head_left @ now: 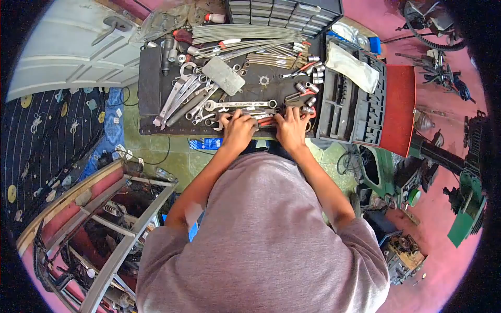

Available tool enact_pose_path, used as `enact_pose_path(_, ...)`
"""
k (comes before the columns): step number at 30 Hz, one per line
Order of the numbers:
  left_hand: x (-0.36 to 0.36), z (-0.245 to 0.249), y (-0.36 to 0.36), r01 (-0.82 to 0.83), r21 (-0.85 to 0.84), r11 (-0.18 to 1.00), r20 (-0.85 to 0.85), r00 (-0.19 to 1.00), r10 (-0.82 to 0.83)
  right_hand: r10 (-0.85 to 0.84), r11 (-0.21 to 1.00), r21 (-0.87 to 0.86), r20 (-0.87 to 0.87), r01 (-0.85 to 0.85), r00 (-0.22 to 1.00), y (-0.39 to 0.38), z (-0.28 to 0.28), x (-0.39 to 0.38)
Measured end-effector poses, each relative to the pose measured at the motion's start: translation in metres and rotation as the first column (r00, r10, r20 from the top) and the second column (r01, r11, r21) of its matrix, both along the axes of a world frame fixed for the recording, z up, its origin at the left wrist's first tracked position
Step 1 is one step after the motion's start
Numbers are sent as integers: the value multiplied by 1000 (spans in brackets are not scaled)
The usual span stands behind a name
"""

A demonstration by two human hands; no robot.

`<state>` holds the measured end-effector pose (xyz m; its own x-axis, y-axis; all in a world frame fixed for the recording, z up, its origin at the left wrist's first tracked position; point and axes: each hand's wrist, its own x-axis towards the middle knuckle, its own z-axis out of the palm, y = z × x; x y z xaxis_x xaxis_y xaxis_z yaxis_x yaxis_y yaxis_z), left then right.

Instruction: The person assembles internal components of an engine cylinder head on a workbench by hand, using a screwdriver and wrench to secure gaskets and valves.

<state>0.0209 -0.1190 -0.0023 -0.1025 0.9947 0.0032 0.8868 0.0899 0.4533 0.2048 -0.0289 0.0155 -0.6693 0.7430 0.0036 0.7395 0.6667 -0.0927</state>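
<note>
My left hand (239, 131) is at the front edge of the dark workbench, its fingers curled down over metal tools; what it holds, if anything, is hidden. To its right, my right hand (291, 130) bends its fingers in the same way, and what lies under them I cannot make out. A red-handled tool (266, 123) lies between the two hands. Just beyond them a combination wrench (241, 104) lies crosswise. A pile of wrenches (180, 99) spreads to the left, and sockets (311, 87) lie beyond my right hand.
A grey metal plate (223, 74) rests on the wrenches. Long thin rods (245, 34) lie at the back, before a drawer cabinet (282, 13). An open red toolbox (397, 112) with a black tray (360, 117) stands right. A metal frame (120, 255) is at lower left.
</note>
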Motion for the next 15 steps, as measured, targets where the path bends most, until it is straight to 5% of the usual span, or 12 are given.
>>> enact_pose_path(7,2,9,6,-5,-35,999,72,997,7,58,995,-78,-60,-63,997,12,6,5)
enact_pose_path(15,39,25,28,-79,132,988,67,995,71,55,998,-27,-188,-61,981,47,18,46)
